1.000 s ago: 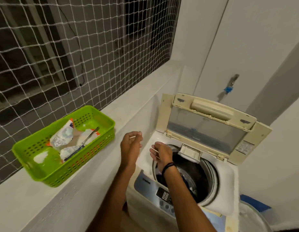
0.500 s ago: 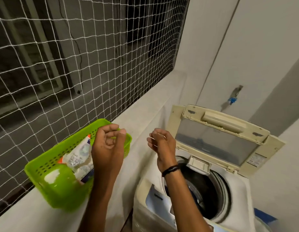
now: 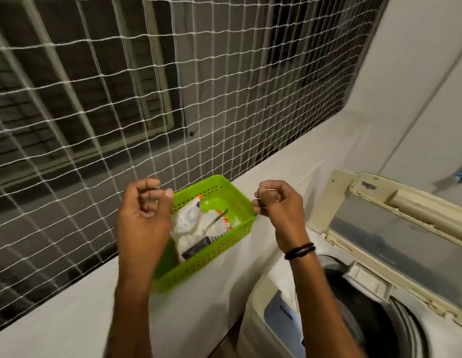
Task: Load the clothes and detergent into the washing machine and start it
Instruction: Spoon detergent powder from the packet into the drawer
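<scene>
My left hand (image 3: 143, 218) hangs over the near end of the perforated green plastic basket (image 3: 219, 192), fingers curled and empty, while my right hand (image 3: 277, 205), just right of the basket, has its fingers curled too, and I cannot tell whether they pinch anything. The basket sits on the smooth white ledge (image 3: 69, 313), holding crinkled white detergent packets (image 3: 188, 223). Right of the basket stands the washing machine (image 3: 276, 301), yellowed lid (image 3: 395, 215) upright, round dark drum (image 3: 364, 306) open.

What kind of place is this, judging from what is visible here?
Most likely a home laundry balcony or utility corner. A top-loading washing machine stands with its lid raised, a green basket holding detergent packets sits on a white ledge, and a safety net covers the opening.
</scene>
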Demonstrator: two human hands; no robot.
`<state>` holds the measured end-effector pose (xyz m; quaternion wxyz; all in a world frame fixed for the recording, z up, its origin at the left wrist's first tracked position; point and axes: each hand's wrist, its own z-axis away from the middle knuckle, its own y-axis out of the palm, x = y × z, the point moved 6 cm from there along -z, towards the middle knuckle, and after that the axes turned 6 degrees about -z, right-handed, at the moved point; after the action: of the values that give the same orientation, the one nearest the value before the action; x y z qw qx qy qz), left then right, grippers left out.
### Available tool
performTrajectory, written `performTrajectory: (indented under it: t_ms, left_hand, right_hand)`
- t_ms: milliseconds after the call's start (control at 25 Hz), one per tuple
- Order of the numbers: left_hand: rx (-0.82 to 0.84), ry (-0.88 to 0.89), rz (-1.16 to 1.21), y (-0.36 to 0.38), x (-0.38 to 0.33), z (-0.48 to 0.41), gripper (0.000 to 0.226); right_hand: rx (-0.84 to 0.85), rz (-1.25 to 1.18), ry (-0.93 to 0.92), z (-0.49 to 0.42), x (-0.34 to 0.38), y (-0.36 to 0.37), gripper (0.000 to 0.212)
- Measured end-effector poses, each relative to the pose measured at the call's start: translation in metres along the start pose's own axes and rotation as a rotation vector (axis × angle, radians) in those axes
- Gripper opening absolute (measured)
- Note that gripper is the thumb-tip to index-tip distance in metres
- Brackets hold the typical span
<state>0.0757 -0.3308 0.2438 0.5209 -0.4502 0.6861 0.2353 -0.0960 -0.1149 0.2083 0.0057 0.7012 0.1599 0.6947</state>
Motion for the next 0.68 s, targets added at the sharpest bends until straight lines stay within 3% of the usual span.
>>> performTrajectory:
  t_ms: [120, 320, 440, 520, 680]
  left_hand:
    - [-0.009, -0.054, -0.25, -0.016, 0.022, -0.004, 0.027]
    - [0.291, -0.093, -0.68, 0.013, 0.053, 0.007, 0.067]
    - [0.421, -0.213, -0.802, 0.034, 0.073, 0.015, 0.085]
    - [0.397, -0.259, -0.809, 0.039, 0.078, 0.013, 0.079]
    - [0.359, -0.23, -0.862, 0.041, 0.074, -0.002, 0.041]
  right_hand:
    - [0.125, 0.197, -0.033, -0.006, -0.01, 0.017, 0.011]
    - [0.38, 0.808, -0.231, -0.018, -0.018, 0.064, 0.014]
    - [0.63, 1.117, -0.247, -0.031, -0.04, 0.1, 0.017]
    - [0.766, 1.287, -0.283, -0.032, -0.053, 0.116, 0.02]
    - [0.879, 1.516, -0.341, -0.035, -0.063, 0.123, 0.03]
